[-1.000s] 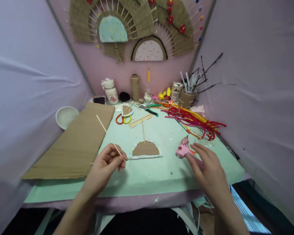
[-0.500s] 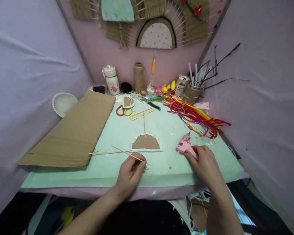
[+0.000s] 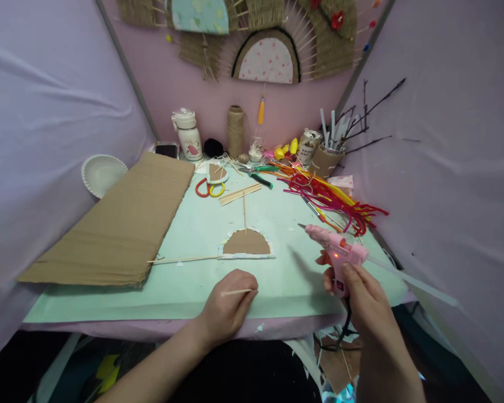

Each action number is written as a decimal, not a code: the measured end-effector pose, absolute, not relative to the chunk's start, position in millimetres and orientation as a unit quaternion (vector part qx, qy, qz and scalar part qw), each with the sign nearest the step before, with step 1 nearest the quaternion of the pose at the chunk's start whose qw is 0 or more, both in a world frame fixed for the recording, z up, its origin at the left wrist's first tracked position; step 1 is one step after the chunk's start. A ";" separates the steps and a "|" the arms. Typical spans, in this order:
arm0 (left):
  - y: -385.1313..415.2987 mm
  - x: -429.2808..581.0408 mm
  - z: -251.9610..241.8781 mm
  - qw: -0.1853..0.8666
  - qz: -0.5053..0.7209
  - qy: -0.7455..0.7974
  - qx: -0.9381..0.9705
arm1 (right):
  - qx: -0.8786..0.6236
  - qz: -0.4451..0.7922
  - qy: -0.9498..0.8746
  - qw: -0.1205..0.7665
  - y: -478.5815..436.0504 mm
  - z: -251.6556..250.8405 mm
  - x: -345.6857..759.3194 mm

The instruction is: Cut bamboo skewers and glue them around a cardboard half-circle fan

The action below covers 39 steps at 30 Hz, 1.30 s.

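A big cardboard sheet (image 3: pixel 109 224) fills the left of the frame. At centre lies a cardboard half-circle (image 3: pixel 247 244) with skewers stuck to it. Lower right, the right hand (image 3: pixel 359 291) is wrapped tight around a pink glue gun (image 3: pixel 336 249), raised off the mat. Lower centre, the left hand (image 3: pixel 229 305) pinches a thin wooden skewer (image 3: pixel 236 291).
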<state>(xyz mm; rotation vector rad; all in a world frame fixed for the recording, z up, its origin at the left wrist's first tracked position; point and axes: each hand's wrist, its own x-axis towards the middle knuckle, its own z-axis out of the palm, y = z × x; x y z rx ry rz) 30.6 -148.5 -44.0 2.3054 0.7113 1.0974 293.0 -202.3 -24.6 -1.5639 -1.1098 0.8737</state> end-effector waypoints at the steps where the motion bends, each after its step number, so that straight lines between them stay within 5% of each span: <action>1: -148.7 31.5 -44.2 0.221 0.400 0.249 0.854 | -0.640 0.376 -0.464 0.483 -202.9 -24.8 290.3; 11: -149.8 42.2 -49.4 0.077 0.349 0.293 0.887 | -0.645 0.409 -0.553 0.332 -214.0 -19.8 279.1; 39: -148.1 45.8 -61.0 0.078 0.292 0.311 0.901 | -0.659 0.380 -0.572 0.307 -209.4 -21.2 265.1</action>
